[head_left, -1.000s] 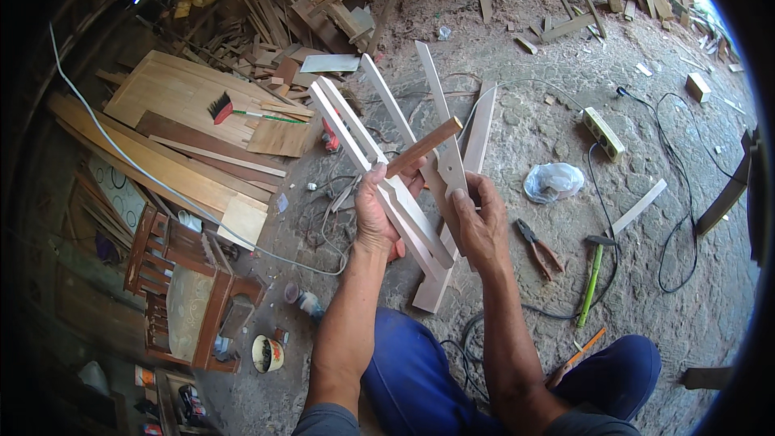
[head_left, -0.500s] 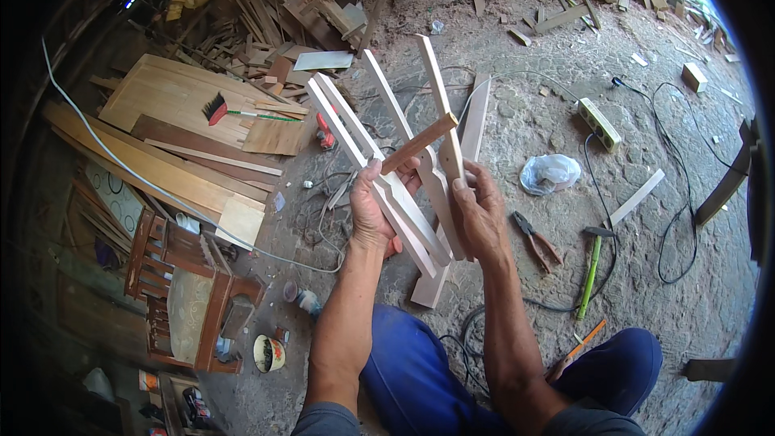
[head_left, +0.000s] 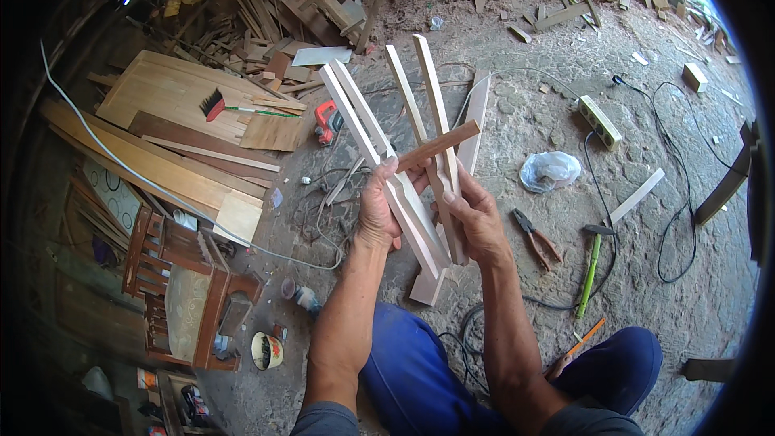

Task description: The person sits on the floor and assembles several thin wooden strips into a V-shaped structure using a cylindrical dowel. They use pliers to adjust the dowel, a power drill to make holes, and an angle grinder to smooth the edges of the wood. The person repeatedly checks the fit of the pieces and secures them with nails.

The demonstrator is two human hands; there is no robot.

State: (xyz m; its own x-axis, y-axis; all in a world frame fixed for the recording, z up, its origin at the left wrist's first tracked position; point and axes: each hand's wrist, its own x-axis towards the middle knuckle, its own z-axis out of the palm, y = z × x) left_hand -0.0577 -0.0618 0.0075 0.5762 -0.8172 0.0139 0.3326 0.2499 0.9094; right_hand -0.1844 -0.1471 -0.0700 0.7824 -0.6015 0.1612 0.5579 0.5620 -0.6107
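Observation:
In front of me I hold long pale wooden legs in two pairs, each thickening around the middle. My left hand (head_left: 379, 206) is closed around the left pair of wooden legs (head_left: 359, 125). Closed on the right pair of wooden legs (head_left: 432, 89) is my right hand (head_left: 478, 218), its thumb across their middle. A brown wooden rod (head_left: 440, 145) crosses between the pairs, its far end sticking out past the right one. Whether it is fixed to the left pair is hidden by my fingers. Under the legs, a pale board (head_left: 426, 287) lies on the floor.
Pliers (head_left: 534, 238), a green-handled hammer (head_left: 592, 270), an orange pencil (head_left: 587, 337) and a plastic bag (head_left: 549, 171) lie to the right. Beyond are a power strip (head_left: 599, 123) and loose cables. A red power tool (head_left: 327, 123), stacked boards (head_left: 153, 169) and a wooden chair (head_left: 190, 299) are left.
The two pairs of legs have come closer together, the left one shifting right. The brown rod now sticks out farther past the right pair. My right hand has moved slightly left.

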